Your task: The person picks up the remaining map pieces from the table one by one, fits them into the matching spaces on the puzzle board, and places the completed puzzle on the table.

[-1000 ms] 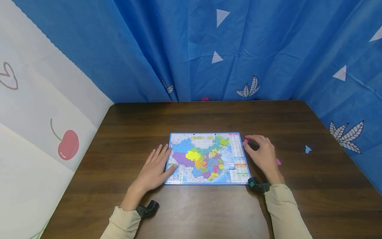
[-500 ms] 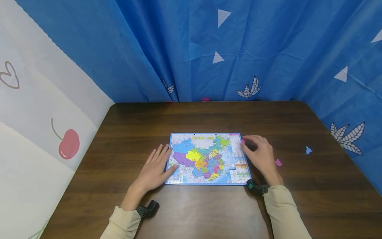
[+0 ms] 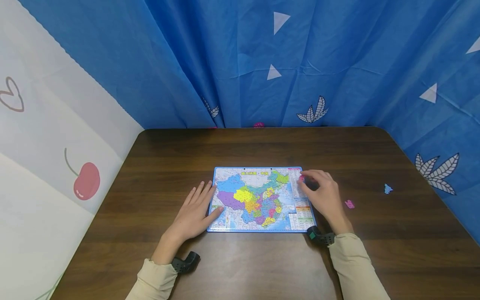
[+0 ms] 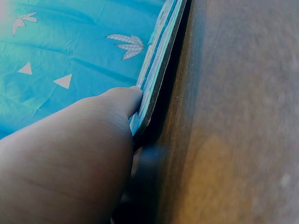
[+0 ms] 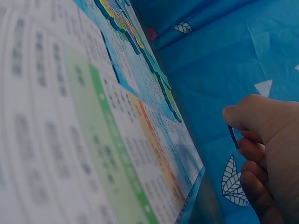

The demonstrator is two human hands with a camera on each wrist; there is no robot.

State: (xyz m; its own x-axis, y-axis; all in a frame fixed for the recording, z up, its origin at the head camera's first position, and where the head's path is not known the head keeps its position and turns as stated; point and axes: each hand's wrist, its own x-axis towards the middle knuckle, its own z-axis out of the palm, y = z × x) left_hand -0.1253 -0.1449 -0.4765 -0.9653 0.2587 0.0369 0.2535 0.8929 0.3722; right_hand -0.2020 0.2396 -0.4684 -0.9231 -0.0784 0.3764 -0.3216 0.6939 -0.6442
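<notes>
Small flat pink puzzle piece (image 3: 301, 178) pinched in right hand (image 3: 321, 194) fingertips over right edge of colourful map puzzle board (image 3: 258, 199), mid-counter (image 3: 240, 258). Looks light, thin, stiff; best gripped at edges. Left hand (image 3: 193, 212) flat, fingers straight, pressing board's left edge.

Map puzzle board (image 3: 258, 199), blue-edged, lying flat on the table with colourful regions in the middle and a text column down its right side, small pink puzzle piece (image 3: 301, 178) pinched just above the board's upper right part
</notes>
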